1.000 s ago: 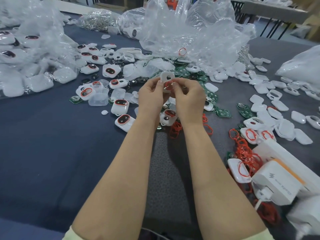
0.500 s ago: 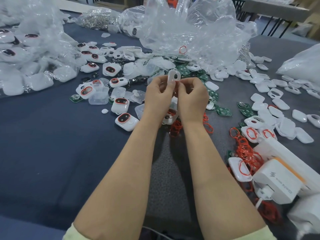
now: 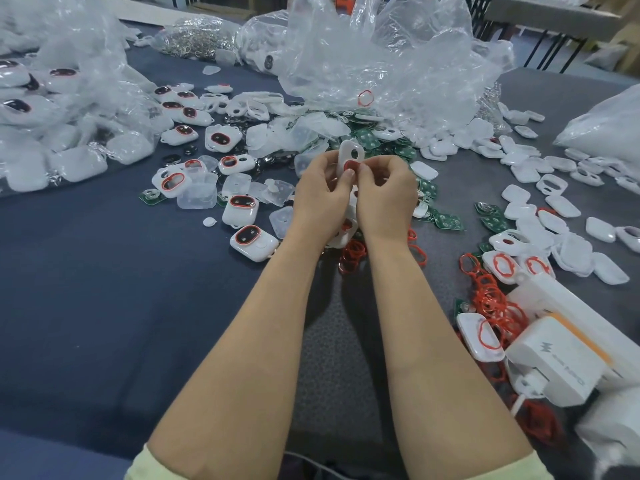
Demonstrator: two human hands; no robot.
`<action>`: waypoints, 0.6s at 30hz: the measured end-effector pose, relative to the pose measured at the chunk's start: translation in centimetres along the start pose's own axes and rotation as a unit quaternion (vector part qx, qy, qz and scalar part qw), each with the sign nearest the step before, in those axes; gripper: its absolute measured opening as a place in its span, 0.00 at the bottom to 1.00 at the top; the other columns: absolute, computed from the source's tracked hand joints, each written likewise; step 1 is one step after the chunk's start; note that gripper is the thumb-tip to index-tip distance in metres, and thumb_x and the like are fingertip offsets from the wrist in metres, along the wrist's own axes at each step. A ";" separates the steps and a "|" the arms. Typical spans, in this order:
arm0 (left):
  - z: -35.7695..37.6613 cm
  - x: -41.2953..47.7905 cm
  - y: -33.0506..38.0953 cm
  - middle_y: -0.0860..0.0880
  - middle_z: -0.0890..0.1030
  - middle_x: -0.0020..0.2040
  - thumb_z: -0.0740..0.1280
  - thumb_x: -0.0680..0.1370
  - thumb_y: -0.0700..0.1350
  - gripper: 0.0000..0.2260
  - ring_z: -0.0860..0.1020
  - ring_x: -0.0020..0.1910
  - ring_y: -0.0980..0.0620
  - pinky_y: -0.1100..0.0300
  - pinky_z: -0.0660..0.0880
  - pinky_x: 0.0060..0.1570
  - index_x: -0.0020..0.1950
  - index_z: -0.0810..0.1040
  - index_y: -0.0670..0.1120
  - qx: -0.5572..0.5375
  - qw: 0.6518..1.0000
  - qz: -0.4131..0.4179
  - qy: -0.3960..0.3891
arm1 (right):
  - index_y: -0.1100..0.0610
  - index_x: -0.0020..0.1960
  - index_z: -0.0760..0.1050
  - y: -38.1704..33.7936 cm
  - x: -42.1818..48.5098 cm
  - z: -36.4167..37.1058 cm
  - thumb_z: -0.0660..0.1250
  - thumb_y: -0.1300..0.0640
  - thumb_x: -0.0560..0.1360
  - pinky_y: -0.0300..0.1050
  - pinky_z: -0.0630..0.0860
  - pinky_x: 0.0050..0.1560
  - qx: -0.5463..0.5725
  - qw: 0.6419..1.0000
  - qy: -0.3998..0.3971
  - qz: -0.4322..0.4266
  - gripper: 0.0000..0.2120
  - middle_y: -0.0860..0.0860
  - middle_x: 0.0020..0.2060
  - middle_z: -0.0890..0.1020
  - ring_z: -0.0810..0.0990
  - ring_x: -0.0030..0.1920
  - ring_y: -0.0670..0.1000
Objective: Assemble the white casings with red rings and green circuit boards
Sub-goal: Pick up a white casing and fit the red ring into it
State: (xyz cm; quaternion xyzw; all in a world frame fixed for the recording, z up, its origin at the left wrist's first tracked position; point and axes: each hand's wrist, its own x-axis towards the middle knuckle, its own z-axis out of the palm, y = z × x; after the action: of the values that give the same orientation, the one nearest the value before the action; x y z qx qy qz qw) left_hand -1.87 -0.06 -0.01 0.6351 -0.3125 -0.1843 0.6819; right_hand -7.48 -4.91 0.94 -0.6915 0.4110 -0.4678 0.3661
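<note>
L hand [image 3: 322, 195] pinches white casing [image 3: 348, 152] by its edges, upright, above mid tabletop [image 3: 104, 289] | R hand [image 3: 384, 199] fingertips pinch red ring [image 3: 351, 165] at casing opening | est: casing light, stiff, slick, so grip rims; ring soft, stretchy, prob. pops out.

One view only, worn on your head; it faces forward and down onto the table [image 3: 104, 306]; wide-angle, close over the near edge, reaching the plastic bags [image 3: 381, 57] opposite.
</note>
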 end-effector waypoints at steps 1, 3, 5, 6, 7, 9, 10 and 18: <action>0.0 0.0 0.0 0.43 0.82 0.55 0.63 0.79 0.36 0.11 0.80 0.57 0.48 0.49 0.74 0.62 0.62 0.73 0.40 -0.002 1.000 -0.001 0.005 | 0.60 0.46 0.77 0.0 0.0 0.0 0.66 0.62 0.76 0.43 0.73 0.52 0.003 1.000 -0.003 -0.004 0.02 0.51 0.42 0.79 0.77 0.47 0.52; -0.1 0.1 -0.1 0.43 0.82 0.55 0.63 0.79 0.36 0.11 0.80 0.56 0.47 0.48 0.74 0.62 0.62 0.74 0.39 -0.006 1.000 -0.005 0.008 | 0.58 0.44 0.75 0.0 -0.1 0.0 0.66 0.63 0.75 0.39 0.71 0.49 0.009 1.000 -0.005 -0.011 0.02 0.48 0.39 0.77 0.77 0.45 0.50; -0.2 0.1 -0.1 0.40 0.82 0.55 0.62 0.80 0.35 0.11 0.81 0.56 0.46 0.47 0.75 0.61 0.62 0.74 0.38 -0.022 1.000 -0.015 0.008 | 0.56 0.43 0.74 0.0 -0.2 0.1 0.67 0.62 0.75 0.39 0.71 0.48 0.017 1.000 -0.003 -0.018 0.04 0.47 0.38 0.76 0.77 0.45 0.50; -0.2 0.2 -0.1 0.39 0.82 0.55 0.62 0.80 0.35 0.11 0.81 0.56 0.45 0.47 0.75 0.61 0.62 0.74 0.37 -0.035 0.999 -0.022 0.008 | 0.56 0.43 0.74 0.0 -0.2 0.1 0.67 0.62 0.75 0.41 0.73 0.49 0.023 1.000 -0.003 -0.018 0.04 0.46 0.38 0.76 0.77 0.45 0.51; -0.3 0.3 -0.1 0.39 0.82 0.55 0.62 0.80 0.35 0.11 0.81 0.55 0.45 0.47 0.76 0.60 0.62 0.74 0.36 -0.051 0.998 -0.031 0.007 | 0.56 0.43 0.74 0.0 -0.2 0.2 0.67 0.62 0.75 0.44 0.74 0.50 0.034 0.999 -0.006 -0.011 0.04 0.46 0.37 0.76 0.77 0.45 0.51; -0.4 0.3 0.0 0.40 0.82 0.54 0.62 0.80 0.35 0.11 0.81 0.54 0.46 0.51 0.77 0.59 0.62 0.74 0.36 -0.081 0.996 -0.047 0.005 | 0.56 0.42 0.74 0.1 0.0 0.1 0.67 0.62 0.76 0.47 0.77 0.49 0.090 0.995 -0.032 0.035 0.05 0.49 0.39 0.78 0.78 0.44 0.52; -0.5 0.4 0.0 0.41 0.82 0.54 0.62 0.80 0.35 0.11 0.82 0.53 0.47 0.53 0.77 0.59 0.62 0.74 0.36 -0.097 0.994 -0.054 0.003 | 0.56 0.42 0.73 0.2 0.2 0.0 0.67 0.62 0.76 0.46 0.77 0.46 0.133 0.987 -0.052 0.069 0.05 0.51 0.39 0.79 0.78 0.42 0.52; -1.0 0.1 0.6 0.44 0.82 0.51 0.61 0.80 0.34 0.11 0.82 0.48 0.52 0.61 0.79 0.54 0.62 0.74 0.37 -0.181 0.980 -0.073 -0.029 | 0.56 0.42 0.72 0.3 0.7 -0.4 0.67 0.62 0.77 0.35 0.73 0.32 0.305 0.928 -0.113 0.184 0.07 0.52 0.36 0.78 0.75 0.33 0.46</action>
State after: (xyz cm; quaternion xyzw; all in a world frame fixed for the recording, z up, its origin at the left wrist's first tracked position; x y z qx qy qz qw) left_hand -1.23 0.66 0.56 0.5164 -0.2464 -0.3052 0.7612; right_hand -7.77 -5.73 1.04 -0.5070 0.3240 -0.4139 0.6831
